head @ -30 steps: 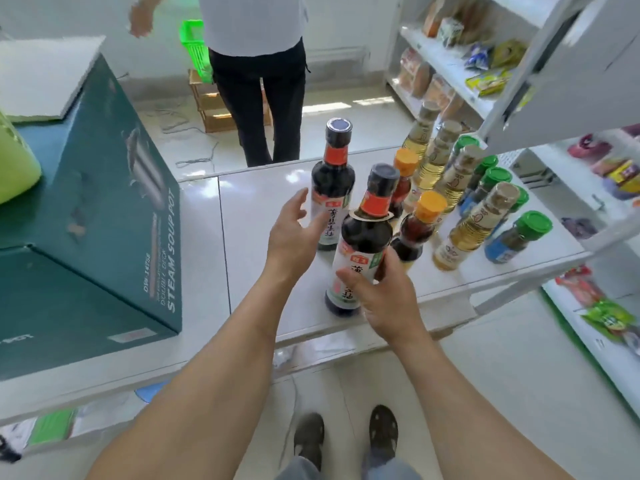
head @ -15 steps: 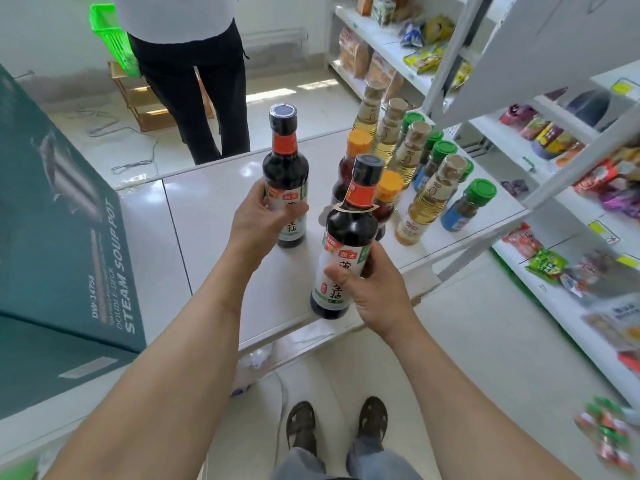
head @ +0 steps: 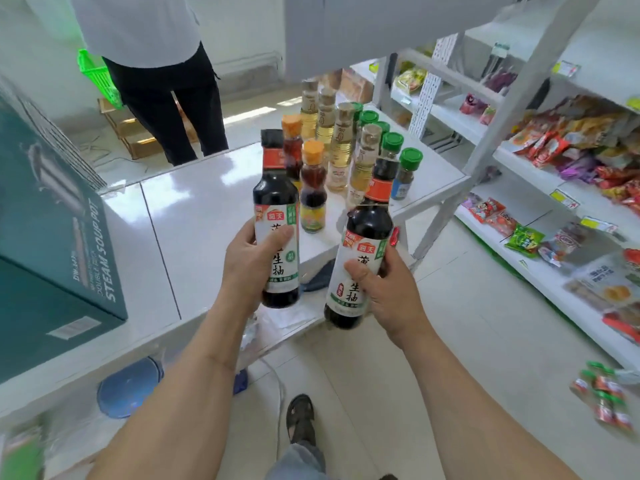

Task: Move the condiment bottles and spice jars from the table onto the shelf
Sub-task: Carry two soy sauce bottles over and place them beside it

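My left hand (head: 247, 261) grips a dark soy sauce bottle (head: 276, 202) with a red neck band, lifted above the white table (head: 194, 216). My right hand (head: 391, 292) grips a second, matching soy sauce bottle (head: 363, 244), held off the table's near edge and tilted slightly. On the table's right end stand two orange-capped bottles (head: 312, 188), several pale yellow oil bottles (head: 341, 147) and several green-capped spice jars (head: 408, 171). The white shelf (head: 540, 271) runs along the right, stocked with snack packets.
A large teal steam-pot box (head: 52, 237) fills the table's left side. A person in black trousers (head: 173, 109) stands beyond the table by a green basket (head: 98, 77). A blue disc (head: 128, 386) lies under the table. My sandalled foot (head: 300, 419) is on the tiled floor.
My left hand closed round the second soy sauce bottle and lifted it off the table. Both bottles rose and shifted right as my view swung toward the shelf.
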